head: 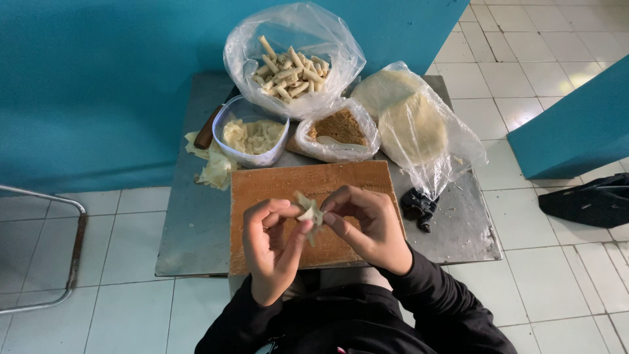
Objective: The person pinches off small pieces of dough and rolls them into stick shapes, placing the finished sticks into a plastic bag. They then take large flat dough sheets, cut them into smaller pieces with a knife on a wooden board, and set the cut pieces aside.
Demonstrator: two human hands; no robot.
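Observation:
Both my hands meet over a wooden board [275,187] on a low metal table [196,223]. My left hand [270,246] and my right hand [370,226] pinch a small pale piece of dough wrapper [308,211] between their fingertips, folding it. The wrapper is crumpled and partly hidden by my fingers. Black sleeves cover both my forearms.
Behind the board stand a clear tub of pale filling pieces [252,136], a bag of rolled pastry sticks [291,71], a bag of brown crumbs with a spoon [337,128] and a bag of round wrappers [413,124]. A dark cloth [418,206] lies at the board's right. Teal wall behind.

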